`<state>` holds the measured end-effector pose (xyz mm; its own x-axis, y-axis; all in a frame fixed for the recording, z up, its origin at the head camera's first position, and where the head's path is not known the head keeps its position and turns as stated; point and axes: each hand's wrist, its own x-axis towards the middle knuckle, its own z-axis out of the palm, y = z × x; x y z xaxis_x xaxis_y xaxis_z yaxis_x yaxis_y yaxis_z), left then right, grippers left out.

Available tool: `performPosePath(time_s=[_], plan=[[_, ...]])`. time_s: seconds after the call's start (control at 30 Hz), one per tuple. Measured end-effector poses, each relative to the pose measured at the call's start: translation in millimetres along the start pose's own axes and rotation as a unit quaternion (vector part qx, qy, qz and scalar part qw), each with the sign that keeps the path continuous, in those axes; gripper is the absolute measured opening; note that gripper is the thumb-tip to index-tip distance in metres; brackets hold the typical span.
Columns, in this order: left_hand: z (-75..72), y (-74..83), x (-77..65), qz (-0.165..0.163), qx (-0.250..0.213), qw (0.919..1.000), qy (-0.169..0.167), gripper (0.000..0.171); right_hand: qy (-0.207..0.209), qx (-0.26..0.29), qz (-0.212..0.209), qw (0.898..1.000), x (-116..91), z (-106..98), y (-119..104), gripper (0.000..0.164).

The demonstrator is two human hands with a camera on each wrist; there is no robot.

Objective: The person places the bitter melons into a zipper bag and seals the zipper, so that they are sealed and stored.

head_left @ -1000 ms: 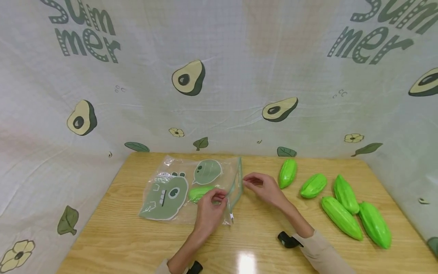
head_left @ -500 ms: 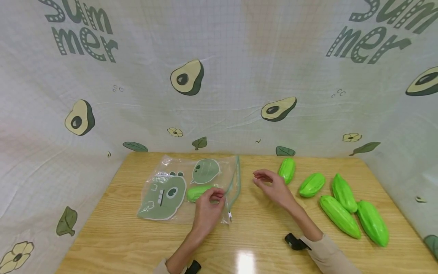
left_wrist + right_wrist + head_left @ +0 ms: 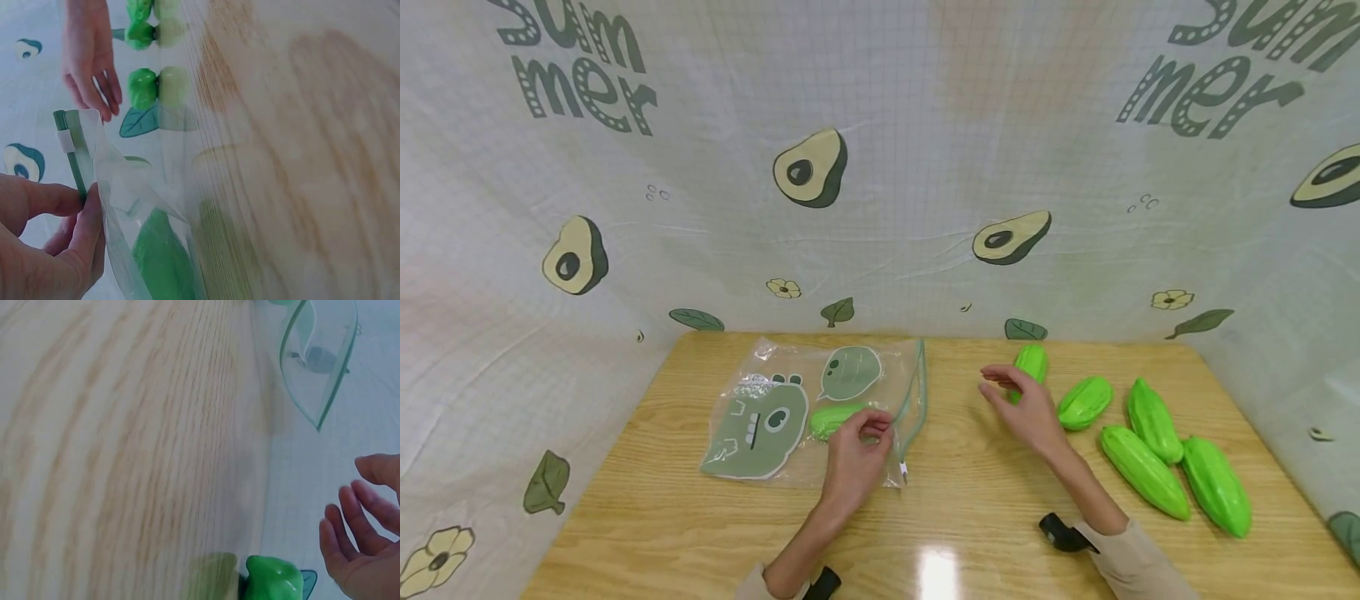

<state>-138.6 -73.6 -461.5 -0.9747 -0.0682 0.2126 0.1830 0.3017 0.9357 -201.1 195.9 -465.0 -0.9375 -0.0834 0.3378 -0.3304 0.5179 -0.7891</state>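
Note:
A clear zip bag [image 3: 891, 362] with green cartoon prints lies flat, its green-edged mouth facing right. Inside it rests one bright green, ridged, elongated fruit-like piece [image 3: 829, 422]. My left hand [image 3: 857, 462] pinches the near layer of the mouth between thumb and fingers; the left wrist view shows the white slider [image 3: 65, 141] just beyond the fingertips. The mouth gapes in the right wrist view, between two green strips [image 3: 344, 356]. My right hand [image 3: 1032, 414] is off the bag, holding nothing, fingers loosely bent. It partly covers the rearmost loose green piece [image 3: 1034, 360].
To the right of my right hand, several more green ridged pieces lie on the wooden table [image 3: 985, 517], including a short one [image 3: 1086, 403] and a long one [image 3: 1145, 472]. A printed cloth [image 3: 910, 208] hangs behind the table and at both sides.
My right hand has moved away from the bag's mouth, rightward to the rearmost loose green piece. My left hand keeps its pinch on the bag.

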Motion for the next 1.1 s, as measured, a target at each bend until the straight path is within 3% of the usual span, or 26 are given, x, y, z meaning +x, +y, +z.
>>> performPosePath(time_s=[0.47,0.87,1.1], plan=[[-2.2,3.4,-0.9,-0.002,0.002,1.0,0.004,0.011,0.079,-0.072,-0.032,0.994,-5.8,-10.7,5.6,0.023],[-2.4,1.7,-2.1,-0.001,-0.003,1.0,0.001,0.011,0.112,-0.109,-0.007,0.988,-9.8,-14.2,8.8,0.027],[-1.9,0.9,-3.6,-0.003,-0.009,0.9999,-0.003,0.012,0.11,-0.134,0.011,0.985,-11.5,-15.2,14.2,0.035]])
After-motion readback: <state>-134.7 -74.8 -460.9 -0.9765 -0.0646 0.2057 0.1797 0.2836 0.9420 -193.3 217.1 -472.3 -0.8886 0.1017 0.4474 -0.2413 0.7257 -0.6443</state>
